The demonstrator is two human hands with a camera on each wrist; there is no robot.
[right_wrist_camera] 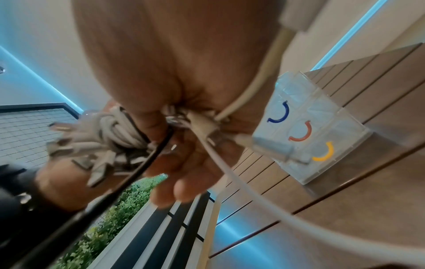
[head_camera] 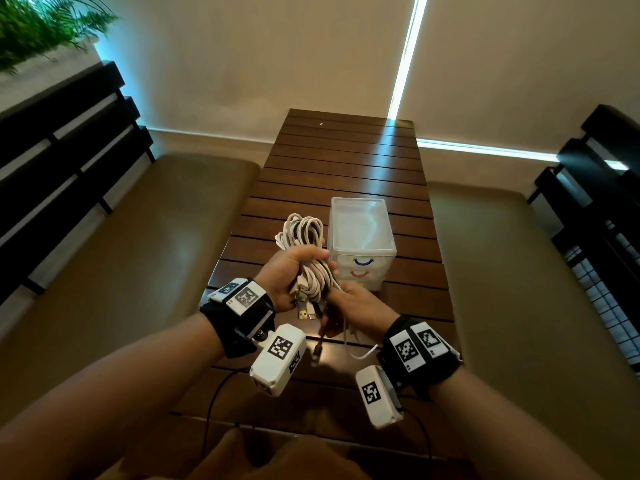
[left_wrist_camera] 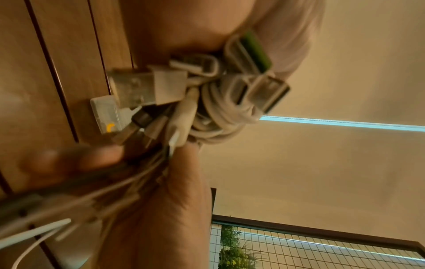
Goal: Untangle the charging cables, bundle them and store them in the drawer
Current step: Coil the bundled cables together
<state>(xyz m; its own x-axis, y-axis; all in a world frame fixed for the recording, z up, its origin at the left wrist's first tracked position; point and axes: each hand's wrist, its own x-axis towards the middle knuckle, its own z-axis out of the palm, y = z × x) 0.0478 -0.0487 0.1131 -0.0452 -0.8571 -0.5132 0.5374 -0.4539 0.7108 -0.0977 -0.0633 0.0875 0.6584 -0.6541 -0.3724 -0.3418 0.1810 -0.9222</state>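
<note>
A bundle of white charging cables point(head_camera: 306, 237) is held above the slatted wooden table point(head_camera: 346, 161). My left hand point(head_camera: 287, 271) grips the bundle around its middle, with loops rising above the fist and USB plugs point(head_camera: 304, 311) sticking out below. In the left wrist view the plugs point(left_wrist_camera: 147, 89) and coils point(left_wrist_camera: 220, 116) fill the middle. My right hand point(head_camera: 349, 303) holds loose cable ends just below the bundle; a white cable point(right_wrist_camera: 241, 185) and a dark cable point(right_wrist_camera: 128, 182) run through its fingers point(right_wrist_camera: 181, 189). The clear plastic drawer unit point(head_camera: 362, 244) stands just behind the hands, drawers closed.
The drawer unit point(right_wrist_camera: 322, 134) shows blue, red and yellow curved handles. Cushioned benches point(head_camera: 138, 244) flank the table on both sides, with dark slatted backs point(head_camera: 62, 143). A loose white cable point(head_camera: 360, 353) trails on the table under my right wrist. A plant point(head_camera: 41, 26) is at top left.
</note>
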